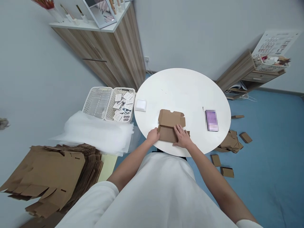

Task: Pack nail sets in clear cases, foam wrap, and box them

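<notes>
Blue floor [273,142] covers the R side, w/ flat brown cardboard pcs & a few small brown boxes on it past the tbl. Tall wood-grain cabinet w/ a white top [118,53] stands against the wall, far L. White oval-looking tabletop [182,88] is right in front of me, near edge by my waist. Thick stack of flat brown die-cut cardboard [57,171] sits low on my L; next to it, a pile of translucent white sheets [97,133]. Past those, 2 white plastic lattice baskets [123,89] side by side: one w/ printed cards etc., the other w/ clear plastic pcs.

Part-folded brown cardboard box [172,118] lies nr the table's near edge, directly b/w & under my hands; its notched panel extends away from me, past my fingertips. My R hand [182,136] is palm down, fingers stretched out & a bit apart, resting on the near panel toward its R end, not gripping. My L hand [153,136] is curled in, fingers & thumb pinching the box's L edge.

Pixelated purple rect. item [212,120] lies well R of the box. Small white squarish packet [141,105] is at the table's L edge, beyond my L hand.
</notes>
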A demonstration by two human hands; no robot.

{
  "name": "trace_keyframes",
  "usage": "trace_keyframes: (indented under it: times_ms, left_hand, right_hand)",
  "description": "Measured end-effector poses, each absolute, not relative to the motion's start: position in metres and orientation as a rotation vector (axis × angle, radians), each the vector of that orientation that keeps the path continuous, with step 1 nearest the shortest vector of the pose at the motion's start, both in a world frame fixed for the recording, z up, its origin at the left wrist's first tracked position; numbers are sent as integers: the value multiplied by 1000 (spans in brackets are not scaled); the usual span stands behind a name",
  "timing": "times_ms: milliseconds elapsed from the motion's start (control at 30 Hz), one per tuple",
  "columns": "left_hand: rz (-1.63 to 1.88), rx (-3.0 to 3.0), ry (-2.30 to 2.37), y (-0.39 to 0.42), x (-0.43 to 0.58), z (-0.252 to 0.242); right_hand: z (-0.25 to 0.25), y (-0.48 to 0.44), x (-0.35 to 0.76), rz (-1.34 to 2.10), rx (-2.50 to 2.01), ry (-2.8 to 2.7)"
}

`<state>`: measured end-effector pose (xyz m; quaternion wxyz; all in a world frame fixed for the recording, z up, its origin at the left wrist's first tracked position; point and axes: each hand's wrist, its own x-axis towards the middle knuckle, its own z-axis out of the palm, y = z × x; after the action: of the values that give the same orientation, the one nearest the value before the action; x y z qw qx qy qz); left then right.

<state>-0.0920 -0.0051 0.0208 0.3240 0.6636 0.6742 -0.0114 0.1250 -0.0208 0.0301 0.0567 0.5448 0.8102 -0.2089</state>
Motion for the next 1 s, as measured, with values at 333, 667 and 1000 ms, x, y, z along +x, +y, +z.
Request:
trace_keyframes:
  times_ms: [333,667,1000]
  left_hand:
    - [4,1669,1812,-7,-90,24]
    - [-162,1898,1490,9,-95,49]
    - [-138,1880,1454,16,-89,42]
  right_hand:
    - [31,-15,122,-636,1641,2470]
    - [31,-8,121,-655,1578,2540]
    - [24,-53,169,-1233,2776,1848]
